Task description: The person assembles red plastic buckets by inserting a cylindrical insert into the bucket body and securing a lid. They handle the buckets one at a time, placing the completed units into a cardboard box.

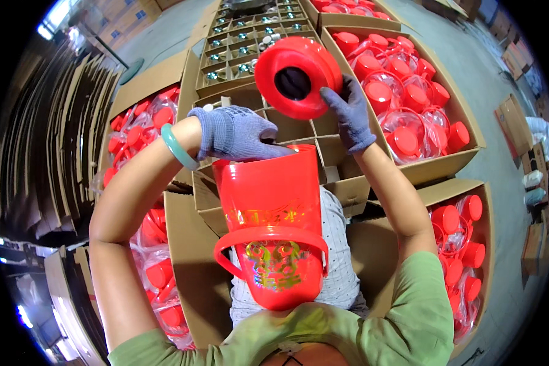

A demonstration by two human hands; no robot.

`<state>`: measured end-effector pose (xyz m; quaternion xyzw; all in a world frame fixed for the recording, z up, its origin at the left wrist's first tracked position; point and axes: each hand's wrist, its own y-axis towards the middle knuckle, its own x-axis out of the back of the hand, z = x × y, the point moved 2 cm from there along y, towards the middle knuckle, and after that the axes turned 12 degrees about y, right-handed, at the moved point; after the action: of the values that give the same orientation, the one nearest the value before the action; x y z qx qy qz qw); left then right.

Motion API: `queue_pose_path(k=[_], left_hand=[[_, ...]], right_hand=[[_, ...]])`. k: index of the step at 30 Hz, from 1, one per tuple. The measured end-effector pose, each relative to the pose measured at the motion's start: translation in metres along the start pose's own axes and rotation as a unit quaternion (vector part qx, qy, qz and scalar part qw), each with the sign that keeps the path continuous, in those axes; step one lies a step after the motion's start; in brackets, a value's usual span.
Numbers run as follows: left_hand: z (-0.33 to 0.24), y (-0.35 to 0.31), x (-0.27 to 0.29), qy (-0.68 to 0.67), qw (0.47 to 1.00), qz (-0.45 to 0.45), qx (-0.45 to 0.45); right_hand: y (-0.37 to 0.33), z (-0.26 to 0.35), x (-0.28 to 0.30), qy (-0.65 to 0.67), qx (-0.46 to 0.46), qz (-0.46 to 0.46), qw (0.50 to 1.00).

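A red plastic thermos casing [268, 189] with gold decoration and a red handle [271, 236] stands tilted in my lap, its wide mouth away from me. My left hand [241, 134], in a grey-blue glove, is closed at the far rim of the casing; some of its fingers are hidden inside the mouth. Beyond the casing and apart from it, my gloved right hand [351, 116] grips the edge of a round red plastic part [320, 67] with a black centre. It is held up in the air, its black centre facing me.
Ahead stands a divided carton [226, 91] with shiny bottle liners [243, 51] in its far cells. Open cartons [421, 174] of plastic-wrapped red thermos parts [402, 100] stand on both sides. Flattened cardboard [61, 122] is stacked at the left; grey floor [500, 152] shows at the right.
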<state>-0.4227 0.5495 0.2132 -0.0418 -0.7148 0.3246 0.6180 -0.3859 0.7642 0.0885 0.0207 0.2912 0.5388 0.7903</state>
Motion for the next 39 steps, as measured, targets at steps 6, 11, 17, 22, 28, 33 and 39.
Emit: queue_pose_path(k=[6,11,17,22,28,33,39], left_hand=[[0.028,-0.012,-0.023,-0.204,0.974,-0.063,-0.08],[0.015,-0.037,-0.003,-0.722,0.652,-0.228,-0.026],[0.01,-0.041,-0.01,-0.745,0.561,-0.33,-0.147],[0.008,-0.067,-0.006,-0.42,0.764,-0.485,-0.072],[0.025,-0.085,-0.02,-0.467,0.659,-0.587,-0.059],[0.026,-0.083,-0.017,-0.361,0.684,-0.631,-0.063],[0.021,-0.084,-0.014,0.078,0.654,-0.75,0.061]], right_hand=[[0.001,0.058,-0.045,0.095,0.057,0.075,0.991],[-0.013,0.088,-0.075,-0.078,0.25,0.163,0.951],[-0.024,0.107,-0.113,-0.234,0.439,0.214,0.841],[-0.016,0.141,-0.136,-0.25,0.328,0.287,0.865],[0.02,0.138,-0.129,-0.168,0.035,0.302,0.938],[-0.007,0.142,-0.154,-0.117,0.069,0.396,0.908],[-0.012,0.139,-0.163,-0.086,0.011,0.265,0.96]])
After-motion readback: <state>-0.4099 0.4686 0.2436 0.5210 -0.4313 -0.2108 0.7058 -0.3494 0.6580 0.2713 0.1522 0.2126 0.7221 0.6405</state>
